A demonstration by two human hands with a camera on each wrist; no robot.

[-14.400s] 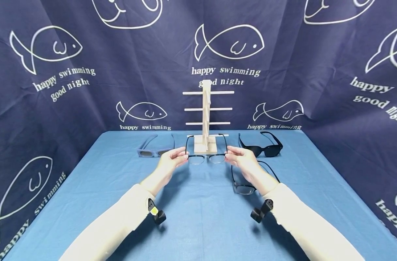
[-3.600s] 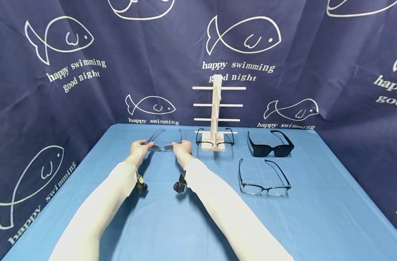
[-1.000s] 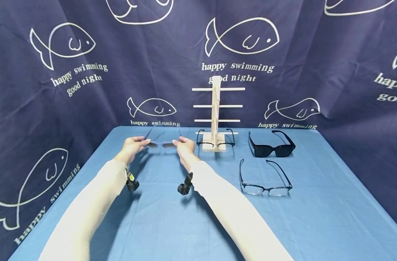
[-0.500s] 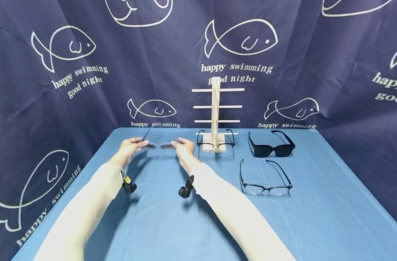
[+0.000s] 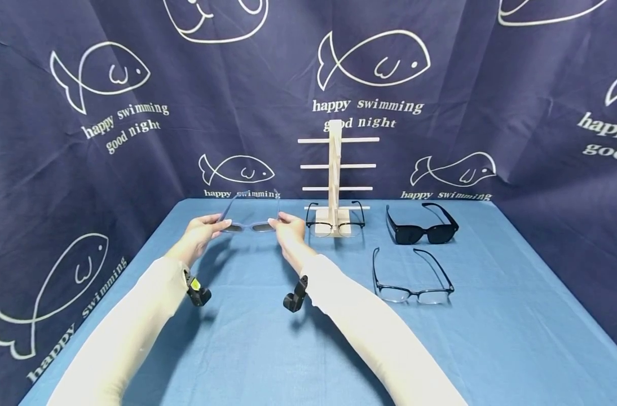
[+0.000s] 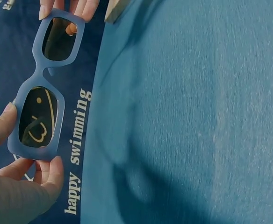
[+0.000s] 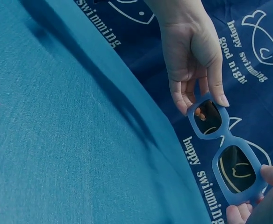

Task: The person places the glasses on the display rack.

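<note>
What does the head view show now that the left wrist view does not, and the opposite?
Only in the head view: the black sunglasses, the clear glasses in front of them, and a similar pair at the wooden stand.
Only in the left wrist view: the pattern of the curtain seen through a lens of the blue sunglasses.
In both: the left hand and right hand holding the blue sunglasses, and the blue tablecloth.

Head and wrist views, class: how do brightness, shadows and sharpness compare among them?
Head view: bright, soft arm shadows on the blue tablecloth; left wrist view: dimmer, blue sunglasses fairly crisp, shadows on the cloth soft-edged; right wrist view: dim too, a long diagonal shadow.
</note>
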